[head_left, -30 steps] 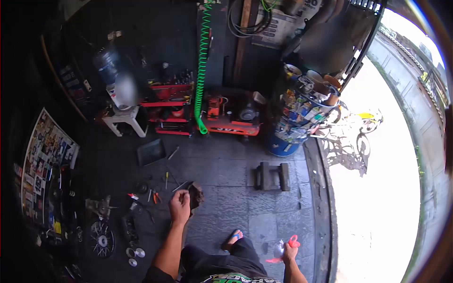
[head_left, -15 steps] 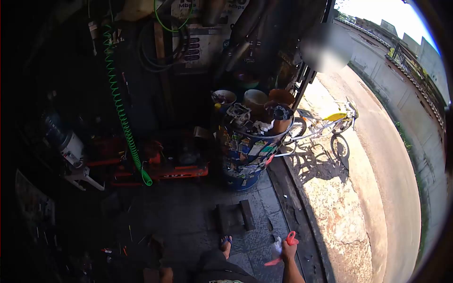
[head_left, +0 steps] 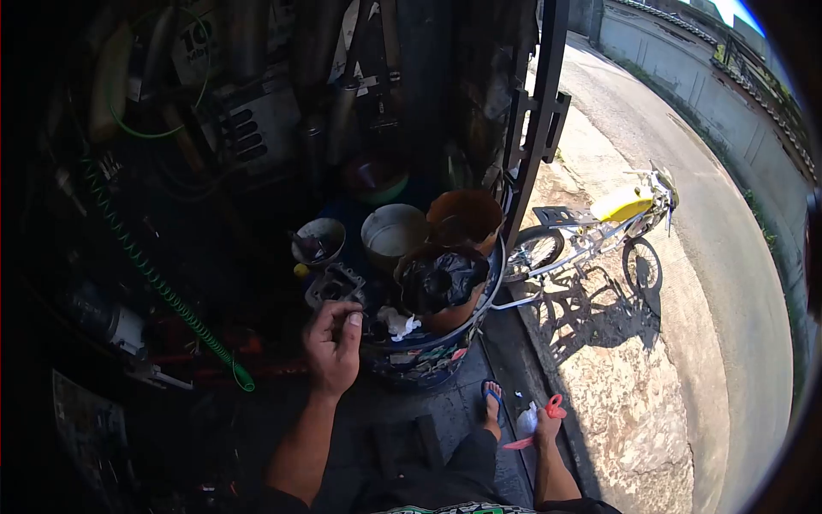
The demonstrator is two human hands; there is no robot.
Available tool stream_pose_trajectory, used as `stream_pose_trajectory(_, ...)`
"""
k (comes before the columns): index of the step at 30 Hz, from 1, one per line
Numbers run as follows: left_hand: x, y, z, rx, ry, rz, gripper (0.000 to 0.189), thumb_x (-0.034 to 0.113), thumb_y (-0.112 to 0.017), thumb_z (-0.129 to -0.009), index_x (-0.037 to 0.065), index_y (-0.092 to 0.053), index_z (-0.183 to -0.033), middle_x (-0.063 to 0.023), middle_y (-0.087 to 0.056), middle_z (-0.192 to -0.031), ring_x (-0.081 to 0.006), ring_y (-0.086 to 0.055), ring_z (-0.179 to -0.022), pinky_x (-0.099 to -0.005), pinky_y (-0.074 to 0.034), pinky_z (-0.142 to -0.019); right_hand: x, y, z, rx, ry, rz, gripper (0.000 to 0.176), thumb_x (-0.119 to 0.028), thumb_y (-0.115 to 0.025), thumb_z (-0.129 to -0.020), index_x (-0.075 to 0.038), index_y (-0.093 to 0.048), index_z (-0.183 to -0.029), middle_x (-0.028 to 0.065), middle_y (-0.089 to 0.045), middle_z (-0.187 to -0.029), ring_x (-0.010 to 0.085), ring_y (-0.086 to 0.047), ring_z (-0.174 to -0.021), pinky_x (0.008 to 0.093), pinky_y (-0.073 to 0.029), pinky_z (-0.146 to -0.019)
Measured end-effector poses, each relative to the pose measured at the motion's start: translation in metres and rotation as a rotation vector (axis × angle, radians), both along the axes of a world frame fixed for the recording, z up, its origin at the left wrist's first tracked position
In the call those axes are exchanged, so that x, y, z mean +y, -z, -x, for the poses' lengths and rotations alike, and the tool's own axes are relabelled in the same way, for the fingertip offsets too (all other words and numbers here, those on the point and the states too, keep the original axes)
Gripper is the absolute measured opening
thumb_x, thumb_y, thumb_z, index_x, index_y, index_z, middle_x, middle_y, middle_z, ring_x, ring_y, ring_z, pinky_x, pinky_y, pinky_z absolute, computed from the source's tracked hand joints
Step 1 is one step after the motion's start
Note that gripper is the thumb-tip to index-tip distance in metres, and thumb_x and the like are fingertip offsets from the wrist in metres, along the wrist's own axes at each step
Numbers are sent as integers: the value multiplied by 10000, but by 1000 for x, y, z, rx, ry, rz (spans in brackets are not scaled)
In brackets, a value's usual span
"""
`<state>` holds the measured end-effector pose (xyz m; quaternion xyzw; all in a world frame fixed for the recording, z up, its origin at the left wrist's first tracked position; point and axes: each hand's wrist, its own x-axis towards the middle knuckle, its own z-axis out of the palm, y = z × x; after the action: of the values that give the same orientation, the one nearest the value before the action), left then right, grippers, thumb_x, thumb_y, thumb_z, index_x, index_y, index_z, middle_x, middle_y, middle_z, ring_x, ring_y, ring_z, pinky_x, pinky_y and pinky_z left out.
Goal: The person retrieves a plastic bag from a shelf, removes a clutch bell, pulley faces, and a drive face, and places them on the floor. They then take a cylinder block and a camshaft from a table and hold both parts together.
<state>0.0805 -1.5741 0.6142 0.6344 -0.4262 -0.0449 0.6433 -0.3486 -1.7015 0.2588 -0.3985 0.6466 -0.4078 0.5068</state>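
1. Hovering at the near edge of the drum top, the left hand [head_left: 334, 347] is raised with its back to the camera. Its fingers [head_left: 349, 321] are released and loosely bent, the thumb lying beside the forefinger.
2. Just above those fingertips sits a grey metal engine part [head_left: 334, 285]. It is very near the hand, but I cannot tell whether they touch.
3. That part rests on a blue drum [head_left: 419, 367] plastered with stickers, which stands on the paved floor [head_left: 445, 420].
4. Crowded on the drum top are a small bowl [head_left: 318, 242] at the left and a pale bucket [head_left: 392, 233] beside it. A brown pot [head_left: 464, 218] stands to the right of the bucket, and nearer the person is a pot stuffed with a black plastic bag [head_left: 441, 281].
5. A white rag [head_left: 398, 323] lies at the drum's near rim, just right of the left hand.
6. The right hand [head_left: 545, 421] hangs low beside the leg, its fingers clenched on a red-handled tool [head_left: 555, 405] whose red tip pokes out below. A white scrap [head_left: 527, 421] is bunched in the same grip. The kind of tool is too small to tell.
7. A foot in a blue flip-flop [head_left: 491, 396] stands on the floor just left of the right hand.
8. A green coiled hose [head_left: 163, 291] hangs in the dark at the left.
9. A black metal gate [head_left: 539, 111] rises behind the drum, and a motorbike with a yellow tank [head_left: 618, 206] stands on the sunlit pavement outside, well apart from both hands.
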Motion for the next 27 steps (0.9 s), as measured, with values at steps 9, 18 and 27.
stream_pose_trajectory(9,-350,-108,45,-729,-113,181,518,221,-692,-869,-30,-502,-1281,-187,-580,-1178,-243,-593,-1026,-335,-490,-862,-352,22,-98,29,-232,59,210,-156,-662,-809,-12,-598,-948,57,-616,-826,166,-589,-729,326,-483,-686)
stream_pose_trajectory(18,-505,-130,54,-826,-453,-10,892,362,-856,-723,-134,-455,-1346,-172,-668,-991,-262,-664,-783,-374,-515,-723,-634,-40,-293,-239,-184,-13,345,-303,-674,-937,35,-633,-995,65,-642,-873,173,-617,-838,335,-511,-773)
stream_pose_trajectory(27,-559,-81,52,-770,-594,257,827,462,-714,-737,-133,-507,-1272,-134,-589,-914,-274,-519,-889,-517,-395,-928,-803,-253,-389,-106,-357,947,310,-287,-630,-959,18,-650,-1010,108,-665,-879,199,-648,-825,342,-527,-758)
